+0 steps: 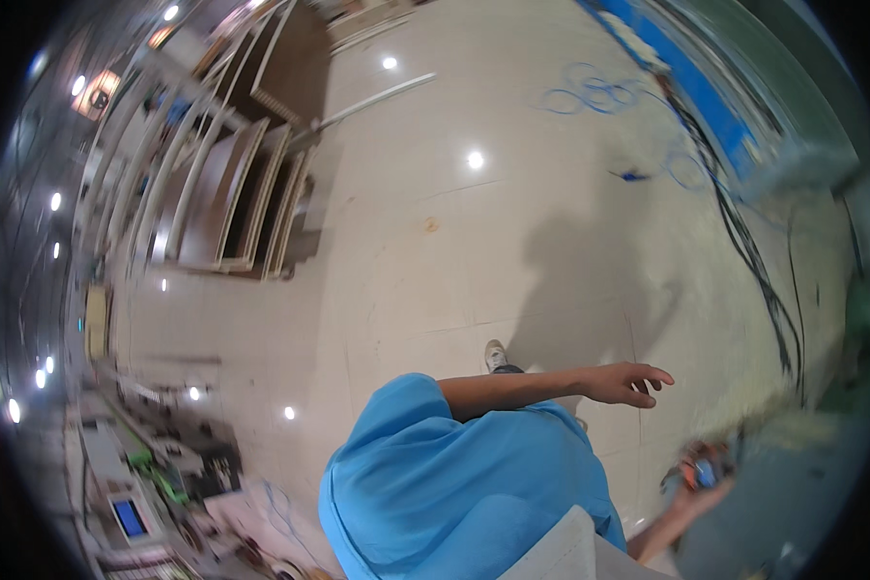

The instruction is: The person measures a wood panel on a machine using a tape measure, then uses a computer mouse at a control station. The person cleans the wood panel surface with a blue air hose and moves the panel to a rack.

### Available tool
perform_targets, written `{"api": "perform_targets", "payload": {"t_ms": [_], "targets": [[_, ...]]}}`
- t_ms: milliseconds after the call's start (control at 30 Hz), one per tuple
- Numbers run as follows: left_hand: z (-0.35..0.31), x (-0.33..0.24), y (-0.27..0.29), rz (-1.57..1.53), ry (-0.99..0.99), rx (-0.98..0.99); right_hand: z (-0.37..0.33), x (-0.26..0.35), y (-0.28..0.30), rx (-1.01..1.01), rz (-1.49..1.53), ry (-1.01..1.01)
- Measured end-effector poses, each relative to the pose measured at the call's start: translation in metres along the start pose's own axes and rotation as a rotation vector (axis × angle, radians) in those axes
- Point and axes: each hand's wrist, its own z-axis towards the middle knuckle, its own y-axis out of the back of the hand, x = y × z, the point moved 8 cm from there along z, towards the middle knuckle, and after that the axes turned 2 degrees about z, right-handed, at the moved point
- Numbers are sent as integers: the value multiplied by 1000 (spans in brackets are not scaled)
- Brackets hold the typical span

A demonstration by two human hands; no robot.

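Observation:
My left hand [630,385] reaches across in front of my blue shirt [483,474], over the floor. Its fingers are loosely spread and nothing is in them. At the lower right my right hand [703,499] is smeared by motion. It is at a small orange and dark thing with a blue patch [703,468], beside a grey-green surface [793,483]. I cannot make out what that thing is, or whether my fingers are closed round it.
Stacked brown boards [251,198] and a roller rack [169,184] stand at the left. Black cables [744,242] run along the floor at the right, near a coil of blue hose [590,94]. A machine with a blue screen [129,518] is at the lower left.

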Motion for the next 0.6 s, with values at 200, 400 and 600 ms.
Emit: {"api": "perform_targets", "payload": {"t_ms": [200,400,600], "targets": [[-168,-8,172,-29,-70,-442,-39,-288,-268,596,-240,-884],[-339,11,259,-93,3,-844,-112,-426,-394,785,-523,-1164],[-451,48,324,-417,-56,-1307,-168,-519,-518,1401,-688,-775]]}}
